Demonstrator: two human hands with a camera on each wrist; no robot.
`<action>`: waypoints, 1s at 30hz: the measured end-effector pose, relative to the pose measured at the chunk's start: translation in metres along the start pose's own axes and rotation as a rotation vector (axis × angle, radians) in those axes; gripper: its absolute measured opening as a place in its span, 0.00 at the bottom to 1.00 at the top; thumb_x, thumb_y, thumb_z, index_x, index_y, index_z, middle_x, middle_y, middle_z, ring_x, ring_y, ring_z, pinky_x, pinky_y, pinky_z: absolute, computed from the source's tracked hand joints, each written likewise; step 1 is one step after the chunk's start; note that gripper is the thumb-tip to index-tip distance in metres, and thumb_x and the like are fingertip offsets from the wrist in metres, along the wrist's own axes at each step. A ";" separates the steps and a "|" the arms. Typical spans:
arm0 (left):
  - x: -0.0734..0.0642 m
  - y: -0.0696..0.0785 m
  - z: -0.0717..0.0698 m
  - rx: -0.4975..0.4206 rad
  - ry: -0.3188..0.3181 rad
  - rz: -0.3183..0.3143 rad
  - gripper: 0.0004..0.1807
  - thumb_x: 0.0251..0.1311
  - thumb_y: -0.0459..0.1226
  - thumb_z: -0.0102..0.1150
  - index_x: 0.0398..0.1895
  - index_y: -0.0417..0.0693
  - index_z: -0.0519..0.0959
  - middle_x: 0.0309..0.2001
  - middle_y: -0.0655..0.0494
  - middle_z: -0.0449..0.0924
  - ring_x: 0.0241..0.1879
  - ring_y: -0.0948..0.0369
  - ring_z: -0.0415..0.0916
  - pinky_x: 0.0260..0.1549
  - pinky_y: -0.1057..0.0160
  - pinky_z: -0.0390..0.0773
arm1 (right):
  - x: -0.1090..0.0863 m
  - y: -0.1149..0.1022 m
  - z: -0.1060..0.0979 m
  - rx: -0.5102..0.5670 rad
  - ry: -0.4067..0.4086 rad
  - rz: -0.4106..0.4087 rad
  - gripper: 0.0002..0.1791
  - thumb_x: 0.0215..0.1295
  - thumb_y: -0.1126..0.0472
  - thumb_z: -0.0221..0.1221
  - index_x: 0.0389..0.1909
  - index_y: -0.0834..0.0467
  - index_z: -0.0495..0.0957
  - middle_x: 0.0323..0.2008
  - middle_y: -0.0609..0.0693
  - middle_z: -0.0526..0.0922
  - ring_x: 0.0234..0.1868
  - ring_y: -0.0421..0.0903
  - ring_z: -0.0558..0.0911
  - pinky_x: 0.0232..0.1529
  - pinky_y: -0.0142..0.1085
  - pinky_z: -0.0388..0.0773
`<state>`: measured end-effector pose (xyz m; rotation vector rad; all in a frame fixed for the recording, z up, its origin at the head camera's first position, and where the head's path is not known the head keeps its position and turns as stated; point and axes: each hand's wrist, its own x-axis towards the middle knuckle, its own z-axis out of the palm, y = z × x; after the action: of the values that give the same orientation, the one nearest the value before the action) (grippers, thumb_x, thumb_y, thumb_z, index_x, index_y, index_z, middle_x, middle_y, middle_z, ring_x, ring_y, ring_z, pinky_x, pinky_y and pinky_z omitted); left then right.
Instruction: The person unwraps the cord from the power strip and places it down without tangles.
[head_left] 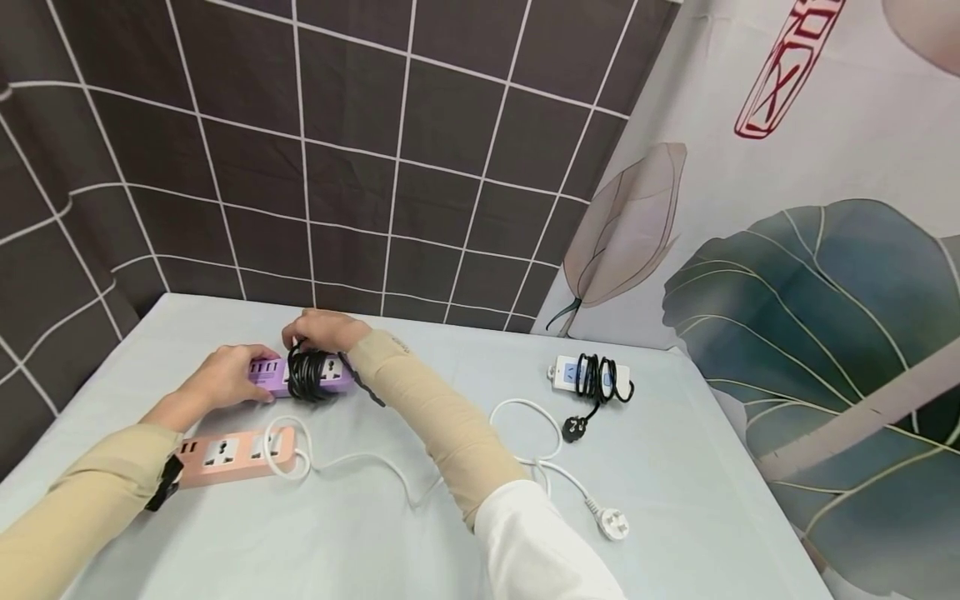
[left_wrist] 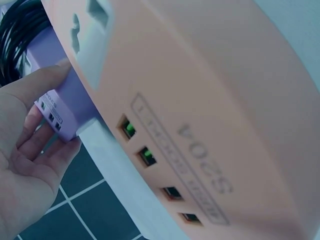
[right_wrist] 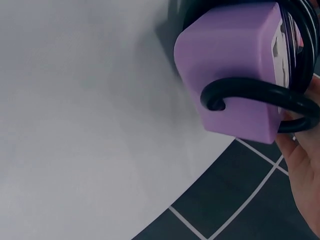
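A purple power strip (head_left: 346,385) lies near the table's back left, a black cord (head_left: 306,375) coiled round its middle. My left hand (head_left: 225,377) holds its left end, thumb on the near side and fingers on the far side; the left wrist view shows this grip on the purple end (left_wrist: 75,102). Over the coil, my right hand (head_left: 327,330) has curled fingers that pinch the cord at the far side. In the right wrist view the cord leaves the purple strip's end face (right_wrist: 240,117) in a loop. That view hides most of the right fingertips.
An orange power strip (head_left: 210,477) lies in front, beneath the left wrist. Its white cord (head_left: 367,456) runs right, under the right forearm, to a white plug (head_left: 612,524). Farther right is a white power strip (head_left: 564,373) wrapped in black cord with a black plug (head_left: 574,428).
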<state>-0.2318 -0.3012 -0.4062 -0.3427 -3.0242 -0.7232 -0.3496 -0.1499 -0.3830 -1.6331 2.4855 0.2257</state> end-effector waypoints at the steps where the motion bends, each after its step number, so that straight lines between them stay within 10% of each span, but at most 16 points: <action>1: 0.000 0.000 0.000 -0.002 0.000 0.002 0.36 0.36 0.36 0.77 0.50 0.27 0.75 0.42 0.32 0.80 0.39 0.45 0.76 0.42 0.43 0.73 | -0.001 0.000 0.000 -0.003 -0.003 0.006 0.09 0.67 0.54 0.56 0.45 0.49 0.80 0.41 0.41 0.81 0.46 0.37 0.73 0.49 0.23 0.67; 9: 0.003 -0.004 0.001 -0.001 0.010 0.019 0.36 0.34 0.37 0.77 0.50 0.28 0.76 0.45 0.30 0.79 0.41 0.44 0.76 0.42 0.44 0.73 | -0.012 0.007 -0.005 0.039 0.026 -0.020 0.09 0.68 0.66 0.52 0.41 0.53 0.79 0.37 0.42 0.79 0.39 0.36 0.73 0.44 0.24 0.68; 30: 0.004 -0.004 0.002 0.008 -0.011 0.045 0.34 0.36 0.38 0.76 0.49 0.31 0.75 0.42 0.32 0.80 0.38 0.45 0.77 0.40 0.45 0.73 | -0.051 0.028 -0.025 0.217 0.182 -0.122 0.09 0.62 0.58 0.61 0.40 0.57 0.78 0.31 0.45 0.72 0.37 0.36 0.71 0.42 0.23 0.66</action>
<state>-0.2363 -0.3030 -0.4092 -0.4142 -3.0176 -0.7090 -0.3561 -0.0986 -0.3471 -1.7728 2.4209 -0.2091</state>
